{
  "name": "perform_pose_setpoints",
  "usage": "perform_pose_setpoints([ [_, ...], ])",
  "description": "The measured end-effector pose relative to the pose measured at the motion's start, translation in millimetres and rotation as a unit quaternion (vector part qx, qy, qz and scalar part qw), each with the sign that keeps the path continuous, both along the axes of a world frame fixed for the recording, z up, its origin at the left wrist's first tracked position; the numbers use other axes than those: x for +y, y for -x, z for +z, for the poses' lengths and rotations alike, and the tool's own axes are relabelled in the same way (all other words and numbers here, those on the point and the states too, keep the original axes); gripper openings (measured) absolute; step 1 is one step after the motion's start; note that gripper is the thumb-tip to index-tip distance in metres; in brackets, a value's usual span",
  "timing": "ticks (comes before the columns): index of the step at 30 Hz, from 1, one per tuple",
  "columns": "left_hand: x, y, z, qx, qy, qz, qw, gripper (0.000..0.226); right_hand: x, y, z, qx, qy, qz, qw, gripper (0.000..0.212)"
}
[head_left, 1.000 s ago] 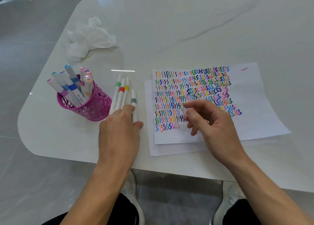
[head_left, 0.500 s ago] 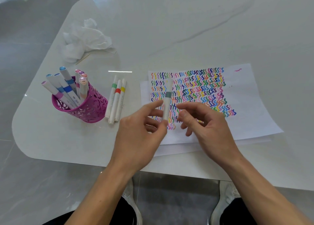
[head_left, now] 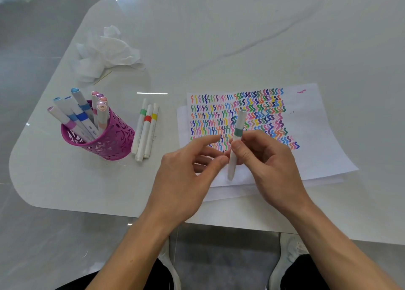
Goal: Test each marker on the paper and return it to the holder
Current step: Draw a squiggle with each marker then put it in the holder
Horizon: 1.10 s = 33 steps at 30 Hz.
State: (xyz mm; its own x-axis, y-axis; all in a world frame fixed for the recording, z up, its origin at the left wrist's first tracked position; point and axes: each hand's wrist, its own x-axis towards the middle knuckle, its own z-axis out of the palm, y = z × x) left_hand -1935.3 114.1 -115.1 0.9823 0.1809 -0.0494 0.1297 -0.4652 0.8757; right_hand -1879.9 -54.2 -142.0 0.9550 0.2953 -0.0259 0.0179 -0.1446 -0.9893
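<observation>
A white marker with a dark green band [head_left: 237, 131] stands nearly upright over the paper [head_left: 311, 136], capped at both ends. My right hand [head_left: 263, 158] grips its middle between thumb and fingers. My left hand [head_left: 188, 169] is just beside it, fingers apart, thumb tip near the marker's lower part, holding nothing. The paper is covered with rows of coloured zigzag strokes. A pink perforated holder [head_left: 109, 140] at the left contains several markers with blue, purple and pink bands. Three white markers [head_left: 145, 129] with green, red and yellow bands lie side by side between holder and paper.
A crumpled white tissue [head_left: 105, 52] lies at the back left of the white table [head_left: 241, 37]. The table's rounded front left corner and front edge are close to my arms. My legs and white shoes show below the edge.
The left hand picked the green-banded marker from the row beside the holder, carried it over the paper, and the right hand has taken hold of it. The left fingers have let go.
</observation>
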Motion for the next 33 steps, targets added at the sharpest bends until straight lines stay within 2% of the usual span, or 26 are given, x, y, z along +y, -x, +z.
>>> perform_pose_setpoints([
  [3, 5, -2, 1, -0.016, 0.019, 0.033, 0.999, 0.04, -2, 0, 0, -0.018, 0.04, 0.004, 0.999, 0.014],
  [7, 5, -4, 3, -0.044, 0.041, 0.034, 0.998, 0.045, -5, -1, 1, -0.094, 0.138, 0.048, 0.985, 0.015],
  [13, 3, -2, 4, -0.034, -0.093, -0.014, 0.995, 0.015, -13, -5, 5, -0.158, 0.249, 0.079, 0.952, 0.014],
  [16, 3, -2, 3, -0.009, -0.153, -0.038, 0.987, 0.016, -11, -1, 3, -0.166, 0.262, 0.102, 0.945, 0.013],
  [20, 2, 0, 4, -0.001, -0.195, -0.099, 0.976, 0.032, -10, 0, -1, -0.186, 0.294, 0.128, 0.929, 0.043],
  [23, 2, 0, 4, 0.006, -0.197, -0.106, 0.975, 0.038, -10, 1, -2, -0.198, 0.294, 0.123, 0.927, 0.044],
  [30, 3, 1, 0, -0.01, -0.154, -0.058, 0.986, 0.02, -6, 4, 2, -0.225, 0.294, 0.1, 0.924, 0.045],
  [33, 3, 1, 0, -0.009, -0.147, -0.047, 0.988, 0.018, -7, 5, 2, -0.229, 0.307, 0.089, 0.919, 0.055],
])
